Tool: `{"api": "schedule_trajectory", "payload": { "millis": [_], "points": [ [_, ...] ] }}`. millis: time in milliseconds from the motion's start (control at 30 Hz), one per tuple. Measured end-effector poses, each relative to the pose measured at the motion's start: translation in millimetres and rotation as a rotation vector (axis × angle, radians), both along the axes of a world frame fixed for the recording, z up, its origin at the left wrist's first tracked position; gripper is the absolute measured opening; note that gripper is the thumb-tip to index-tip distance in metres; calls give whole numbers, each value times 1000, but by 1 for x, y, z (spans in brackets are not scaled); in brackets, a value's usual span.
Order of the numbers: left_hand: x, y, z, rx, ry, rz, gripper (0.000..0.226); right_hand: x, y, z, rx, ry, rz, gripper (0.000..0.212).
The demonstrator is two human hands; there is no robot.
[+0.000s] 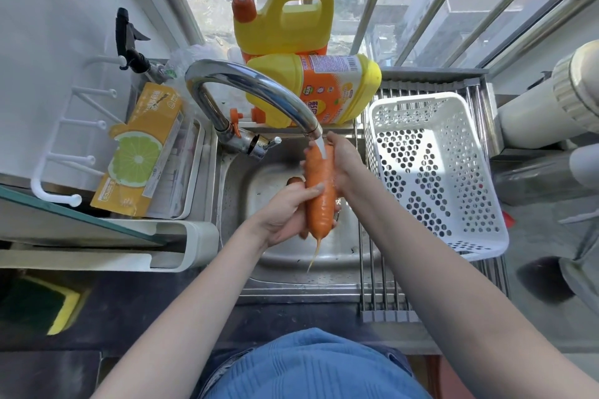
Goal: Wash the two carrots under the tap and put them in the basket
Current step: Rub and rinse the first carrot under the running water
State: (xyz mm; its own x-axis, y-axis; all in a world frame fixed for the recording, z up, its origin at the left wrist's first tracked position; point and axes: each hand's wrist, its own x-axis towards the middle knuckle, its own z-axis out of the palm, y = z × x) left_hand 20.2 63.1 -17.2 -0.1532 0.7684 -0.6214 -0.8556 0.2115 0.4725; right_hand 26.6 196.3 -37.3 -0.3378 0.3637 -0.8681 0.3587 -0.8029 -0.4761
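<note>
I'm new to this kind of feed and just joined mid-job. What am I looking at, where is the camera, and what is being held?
No machine here: a person's two bare hands, filmed by a wide-angle camera worn on their head, looking down. The curved chrome tap runs water into a steel sink. The left hand grips a large orange carrot under the stream, while the right hand cups its upper end. A second carrot peeks out behind the left hand; who holds it is unclear. The white perforated plastic basket sits on a roll-up rack to the right, with no carrots in it. Yellow detergent jugs stand behind.
</note>
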Motion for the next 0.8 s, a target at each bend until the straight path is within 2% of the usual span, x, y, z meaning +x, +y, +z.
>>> {"api": "schedule_trajectory", "payload": {
  "millis": [67, 133, 300, 467, 533, 600, 700, 800],
  "points": [
    [2, 1, 3, -1, -15, 22, 26, 3, 0, 3, 93, -38, 42, 41],
    [5, 6, 4, -81, 11, 53, 22, 4, 0, 7, 188, -74, 39, 41],
    [14, 10, -3, -236, 87, 34, 41, 9, -17, 5, 550, -251, 44, 45],
    [10, 18, -8, -326, 94, 18, 71, 8, -28, 10, 741, -161, 81, 38],
    [5, 20, -6, -317, 95, -38, 79, 6, -26, 14, 720, -158, 72, 37],
    [4, 19, -7, -302, 151, -82, 82, 6, -24, 15, 605, -161, 53, 37],
    [9, 15, -11, -282, 232, -34, 72, 4, -18, 12, 361, -84, 74, 29],
    [11, 9, -12, -287, 207, -6, 59, 5, -13, 12, 149, -7, 107, 27]
  ]
}}
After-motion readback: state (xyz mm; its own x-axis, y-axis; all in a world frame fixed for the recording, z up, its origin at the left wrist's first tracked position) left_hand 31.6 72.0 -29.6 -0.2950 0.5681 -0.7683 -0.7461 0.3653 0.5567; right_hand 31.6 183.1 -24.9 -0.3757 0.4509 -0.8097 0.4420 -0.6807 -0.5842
